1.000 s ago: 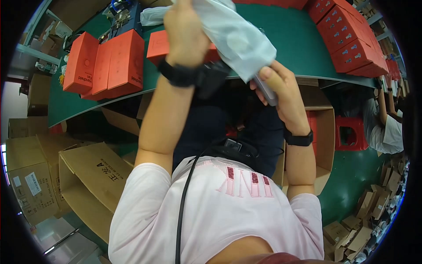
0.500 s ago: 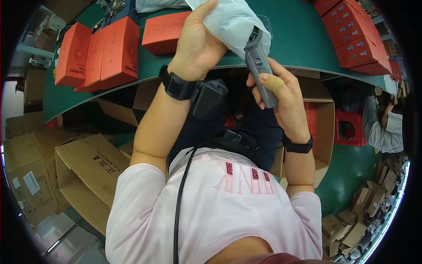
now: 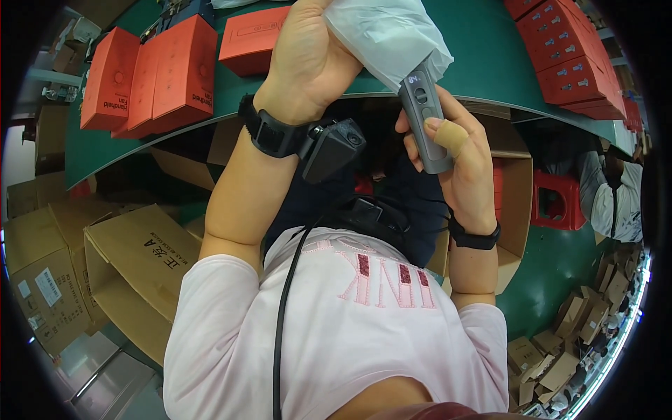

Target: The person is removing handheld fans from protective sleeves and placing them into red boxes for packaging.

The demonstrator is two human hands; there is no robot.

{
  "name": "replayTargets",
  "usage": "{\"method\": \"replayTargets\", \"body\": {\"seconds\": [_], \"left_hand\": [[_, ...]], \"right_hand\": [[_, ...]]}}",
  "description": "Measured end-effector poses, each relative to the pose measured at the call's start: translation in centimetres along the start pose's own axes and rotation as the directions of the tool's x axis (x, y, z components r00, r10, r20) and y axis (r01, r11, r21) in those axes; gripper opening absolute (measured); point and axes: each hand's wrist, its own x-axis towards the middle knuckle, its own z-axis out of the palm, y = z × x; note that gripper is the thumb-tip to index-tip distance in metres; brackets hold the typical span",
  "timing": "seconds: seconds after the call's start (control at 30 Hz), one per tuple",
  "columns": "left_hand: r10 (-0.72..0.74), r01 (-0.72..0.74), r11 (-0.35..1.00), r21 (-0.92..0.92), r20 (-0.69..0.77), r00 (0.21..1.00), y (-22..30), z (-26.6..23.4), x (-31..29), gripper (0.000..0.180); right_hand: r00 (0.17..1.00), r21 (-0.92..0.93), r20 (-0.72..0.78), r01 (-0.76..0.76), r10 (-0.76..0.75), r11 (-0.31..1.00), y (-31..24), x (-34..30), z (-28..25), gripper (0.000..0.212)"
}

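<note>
My right hand [image 3: 458, 143] is wrapped around the grey handle of a handheld fan [image 3: 428, 133], with the thumb, which has a tan bandage on it, on its front near a button. A small lit display shows near the upper end of the handle. The fan's head is out of sight inside a white plastic bag [image 3: 388, 35]. My left hand [image 3: 315, 59] grips this bag from the left, its fingertips hidden behind it. Both hands are raised over the near edge of the green table [image 3: 483, 42].
Several orange-red boxes [image 3: 185, 70] stand at the table's left, another orange box [image 3: 245, 45] lies behind my left wrist, and more boxes [image 3: 570, 56] are stacked at right. Cardboard cartons [image 3: 140, 259] sit below left. A red stool [image 3: 556, 199] is on the floor at right.
The fan has turned in my right hand, so its handle front faces up and the lit display shows. The bag now covers the dark upper part that was visible and sits slightly farther right.
</note>
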Motion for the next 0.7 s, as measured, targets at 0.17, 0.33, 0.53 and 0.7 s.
{"method": "replayTargets", "body": {"seconds": [0.17,0.33,0.53,0.7], "left_hand": [[0.169,-0.158,0.949,0.274,-0.015,0.986,-1.5,-1.0,0.5,0.038],[0.521,-0.496,0.562,0.663,0.182,0.834,-10.3,0.1,-1.9,0.06],[0.206,-0.254,0.89,0.378,0.164,0.965,-8.5,1.2,-2.9,0.06],[0.171,-0.157,0.948,0.277,-0.026,0.985,-11.1,2.5,-2.9,0.044]], "right_hand": [[0.993,0.227,-0.059,0.112,-0.102,0.967,0.8,-0.2,-0.4,0.056],[0.893,0.261,-0.354,0.381,-0.279,0.887,3.1,1.5,-1.4,0.042],[0.867,0.226,-0.334,0.454,-0.369,0.862,3.9,0.8,-3.2,0.044],[0.731,-0.345,-0.334,0.492,-0.595,0.799,4.9,0.2,-0.6,0.044]]}}
